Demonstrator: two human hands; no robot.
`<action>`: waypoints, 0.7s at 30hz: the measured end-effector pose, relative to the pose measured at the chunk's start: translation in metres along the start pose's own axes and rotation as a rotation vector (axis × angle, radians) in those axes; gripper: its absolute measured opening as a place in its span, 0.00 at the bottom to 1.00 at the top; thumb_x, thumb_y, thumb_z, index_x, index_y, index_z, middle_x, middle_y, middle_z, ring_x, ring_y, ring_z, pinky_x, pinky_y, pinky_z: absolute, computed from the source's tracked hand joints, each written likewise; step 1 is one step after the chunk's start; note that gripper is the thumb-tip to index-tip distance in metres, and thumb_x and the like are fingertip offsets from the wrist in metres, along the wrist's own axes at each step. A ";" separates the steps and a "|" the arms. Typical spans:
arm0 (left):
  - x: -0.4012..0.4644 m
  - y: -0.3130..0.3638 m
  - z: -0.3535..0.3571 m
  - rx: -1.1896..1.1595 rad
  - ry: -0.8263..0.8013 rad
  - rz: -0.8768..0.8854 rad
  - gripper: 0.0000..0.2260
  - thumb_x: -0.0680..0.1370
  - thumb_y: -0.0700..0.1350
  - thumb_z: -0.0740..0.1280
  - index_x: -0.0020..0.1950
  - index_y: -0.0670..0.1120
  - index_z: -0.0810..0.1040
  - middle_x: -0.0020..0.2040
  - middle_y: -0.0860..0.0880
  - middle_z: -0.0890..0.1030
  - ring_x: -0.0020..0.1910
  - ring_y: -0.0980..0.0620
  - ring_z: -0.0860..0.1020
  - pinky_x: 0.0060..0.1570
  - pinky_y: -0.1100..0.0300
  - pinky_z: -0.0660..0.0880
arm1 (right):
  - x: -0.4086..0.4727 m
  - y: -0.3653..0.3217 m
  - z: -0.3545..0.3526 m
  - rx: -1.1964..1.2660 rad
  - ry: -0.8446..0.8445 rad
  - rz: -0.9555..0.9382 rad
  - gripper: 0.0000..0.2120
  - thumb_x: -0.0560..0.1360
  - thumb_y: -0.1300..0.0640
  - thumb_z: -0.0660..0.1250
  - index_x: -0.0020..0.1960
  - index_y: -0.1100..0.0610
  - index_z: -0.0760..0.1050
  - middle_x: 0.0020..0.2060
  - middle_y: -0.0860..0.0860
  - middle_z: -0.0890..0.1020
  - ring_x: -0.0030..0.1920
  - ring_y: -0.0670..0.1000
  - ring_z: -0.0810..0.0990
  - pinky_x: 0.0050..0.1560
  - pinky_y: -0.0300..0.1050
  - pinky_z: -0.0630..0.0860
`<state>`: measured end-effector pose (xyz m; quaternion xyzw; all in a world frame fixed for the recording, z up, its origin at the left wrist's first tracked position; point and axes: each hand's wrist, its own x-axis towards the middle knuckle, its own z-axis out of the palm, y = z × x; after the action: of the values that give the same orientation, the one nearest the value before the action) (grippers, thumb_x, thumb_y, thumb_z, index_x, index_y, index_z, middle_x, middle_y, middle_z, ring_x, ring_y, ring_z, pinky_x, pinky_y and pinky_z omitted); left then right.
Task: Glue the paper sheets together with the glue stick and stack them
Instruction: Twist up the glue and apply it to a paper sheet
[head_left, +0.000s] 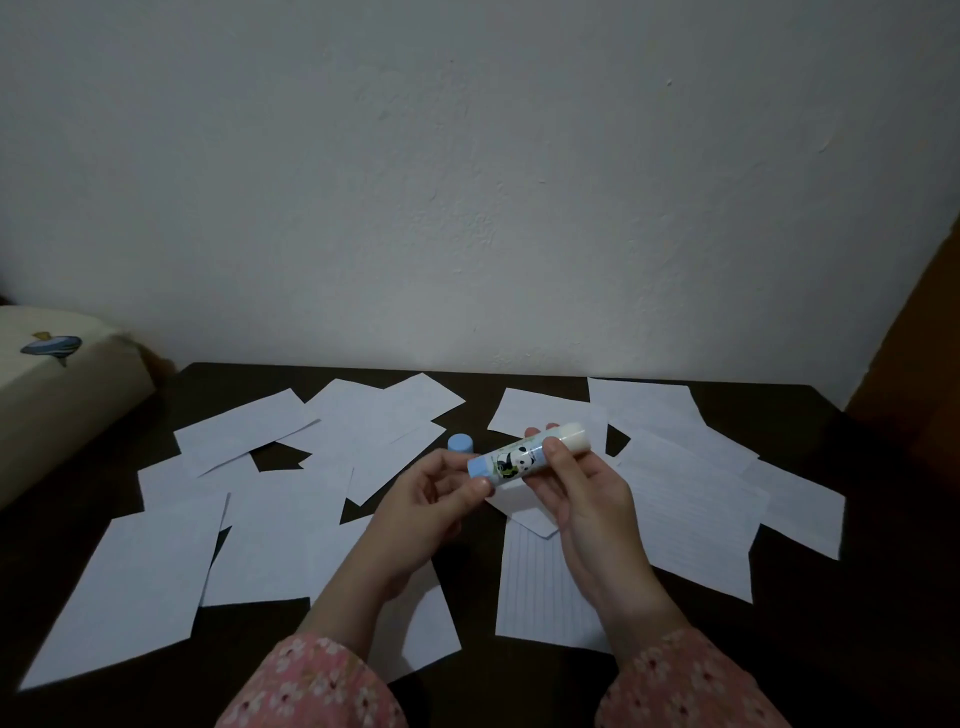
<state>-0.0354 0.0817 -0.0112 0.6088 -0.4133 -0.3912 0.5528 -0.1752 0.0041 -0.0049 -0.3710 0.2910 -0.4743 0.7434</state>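
Observation:
Both hands hold a glue stick (524, 454) with a panda label, lying sideways above the table's middle. My left hand (431, 499) pinches its blue base end. My right hand (582, 493) grips the barrel near the bare white glue, which points right. The blue cap (460, 443) stands on the table just behind my left hand. Several white paper sheets (140, 582) lie scattered flat over the dark table (857, 623); a lined sheet (540, 587) lies under my right wrist.
A white wall rises right behind the table's far edge. A cream cushion (57, 384) with a whale print sits at the left. A brown wooden surface (919, 353) stands at the right. Pink floral sleeves cover both forearms.

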 end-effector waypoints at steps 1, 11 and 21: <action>0.001 -0.001 0.000 0.011 0.006 0.003 0.07 0.76 0.46 0.67 0.54 0.49 0.77 0.45 0.53 0.84 0.35 0.58 0.78 0.34 0.65 0.74 | 0.000 0.000 0.000 0.005 0.006 -0.001 0.10 0.75 0.60 0.66 0.56 0.60 0.78 0.50 0.53 0.85 0.53 0.50 0.84 0.51 0.44 0.81; -0.001 0.002 -0.001 -0.159 -0.113 -0.047 0.13 0.75 0.47 0.67 0.56 0.43 0.76 0.43 0.46 0.82 0.29 0.58 0.71 0.29 0.65 0.68 | -0.001 -0.003 -0.001 0.075 -0.049 0.043 0.18 0.68 0.57 0.69 0.56 0.61 0.78 0.52 0.54 0.85 0.54 0.52 0.83 0.52 0.44 0.81; 0.000 0.004 0.003 -0.092 0.019 0.008 0.15 0.71 0.54 0.68 0.55 0.49 0.79 0.40 0.53 0.82 0.32 0.57 0.73 0.30 0.64 0.70 | -0.001 -0.002 0.004 0.099 0.028 0.022 0.11 0.75 0.59 0.67 0.54 0.62 0.78 0.51 0.55 0.85 0.53 0.52 0.83 0.53 0.44 0.81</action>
<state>-0.0384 0.0808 -0.0078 0.5848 -0.3920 -0.4017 0.5857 -0.1736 0.0050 -0.0011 -0.3239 0.2817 -0.4850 0.7619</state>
